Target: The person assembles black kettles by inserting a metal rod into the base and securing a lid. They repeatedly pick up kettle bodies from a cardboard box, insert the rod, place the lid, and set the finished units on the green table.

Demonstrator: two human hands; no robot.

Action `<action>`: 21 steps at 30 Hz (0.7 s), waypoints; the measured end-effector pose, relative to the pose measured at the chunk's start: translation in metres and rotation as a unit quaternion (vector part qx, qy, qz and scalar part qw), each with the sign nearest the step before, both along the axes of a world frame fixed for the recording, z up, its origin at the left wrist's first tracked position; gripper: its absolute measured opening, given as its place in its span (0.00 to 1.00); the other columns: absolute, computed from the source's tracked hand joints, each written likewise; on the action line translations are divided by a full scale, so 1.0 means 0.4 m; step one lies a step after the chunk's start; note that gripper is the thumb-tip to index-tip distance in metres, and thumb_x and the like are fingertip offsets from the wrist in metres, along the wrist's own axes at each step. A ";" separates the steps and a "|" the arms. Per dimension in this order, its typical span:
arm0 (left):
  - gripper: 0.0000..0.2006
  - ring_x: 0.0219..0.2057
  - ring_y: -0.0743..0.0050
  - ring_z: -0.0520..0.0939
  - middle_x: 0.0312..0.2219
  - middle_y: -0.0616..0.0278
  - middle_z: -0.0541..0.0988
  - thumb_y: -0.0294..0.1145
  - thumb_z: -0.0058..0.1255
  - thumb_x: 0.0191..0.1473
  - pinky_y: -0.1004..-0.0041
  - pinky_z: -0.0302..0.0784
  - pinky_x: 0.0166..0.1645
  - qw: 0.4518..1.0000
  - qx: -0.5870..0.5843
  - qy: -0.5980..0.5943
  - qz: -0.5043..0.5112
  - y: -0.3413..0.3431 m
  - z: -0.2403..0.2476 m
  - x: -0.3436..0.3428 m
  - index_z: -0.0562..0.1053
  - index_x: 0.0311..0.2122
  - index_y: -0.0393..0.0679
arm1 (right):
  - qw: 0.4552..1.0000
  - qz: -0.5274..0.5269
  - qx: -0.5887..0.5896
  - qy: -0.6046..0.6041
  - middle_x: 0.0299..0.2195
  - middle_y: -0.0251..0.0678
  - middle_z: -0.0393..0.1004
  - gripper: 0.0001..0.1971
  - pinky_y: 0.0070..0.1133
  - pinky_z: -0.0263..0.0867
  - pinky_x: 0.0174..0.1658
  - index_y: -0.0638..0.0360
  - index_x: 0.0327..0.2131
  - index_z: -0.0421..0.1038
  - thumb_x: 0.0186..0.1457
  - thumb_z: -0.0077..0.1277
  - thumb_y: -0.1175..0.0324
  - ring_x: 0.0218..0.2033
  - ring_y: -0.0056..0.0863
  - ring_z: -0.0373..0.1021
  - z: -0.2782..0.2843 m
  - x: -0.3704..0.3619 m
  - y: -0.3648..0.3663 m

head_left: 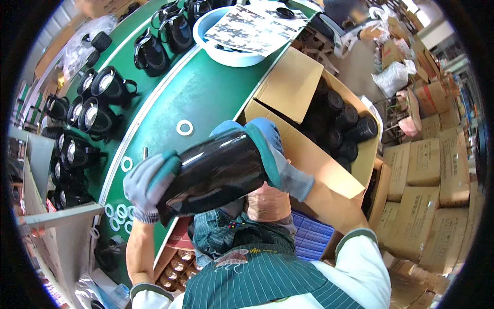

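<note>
Both my hands wear grey gloves with green palms. Between them lies a large glossy black jug body (pixel 216 172), tilted with its right end higher, above my lap. My left hand (pixel 152 183) is closed around its lower left end. At the other end, my right hand (pixel 275 165) grips the rim, its fingers partly hidden. A white ring (pixel 184 127) lies flat on the green table beyond the jug body. Closer to my left hand are another white ring (pixel 126 164) and a small grey peg (pixel 145 152). Several more rings (pixel 121 211) cluster below that hand.
Several black jugs with handles (pixel 110 85) stand along the table's left side. A pale blue basin (pixel 242 59) with a patterned sheet on top sits farther back. At right is an open carton (pixel 303 149) of black cylindrical parts. Stacked cartons (pixel 417 216) line the right side.
</note>
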State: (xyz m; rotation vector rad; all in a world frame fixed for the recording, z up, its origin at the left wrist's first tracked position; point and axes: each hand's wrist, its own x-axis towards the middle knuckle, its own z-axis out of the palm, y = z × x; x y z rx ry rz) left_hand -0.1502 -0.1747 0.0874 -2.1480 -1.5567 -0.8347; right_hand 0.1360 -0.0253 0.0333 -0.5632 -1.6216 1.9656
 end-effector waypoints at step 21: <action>0.33 0.65 0.57 0.70 0.65 0.48 0.66 0.32 0.60 0.59 0.52 0.68 0.69 0.393 -0.277 -0.868 -0.125 -0.153 -0.452 -0.098 0.61 0.67 0.39 | 0.881 -0.046 0.470 0.040 0.72 0.60 0.45 0.51 0.51 0.43 0.70 0.61 0.70 0.52 0.57 0.47 0.29 0.72 0.63 0.45 0.122 -0.026 -0.043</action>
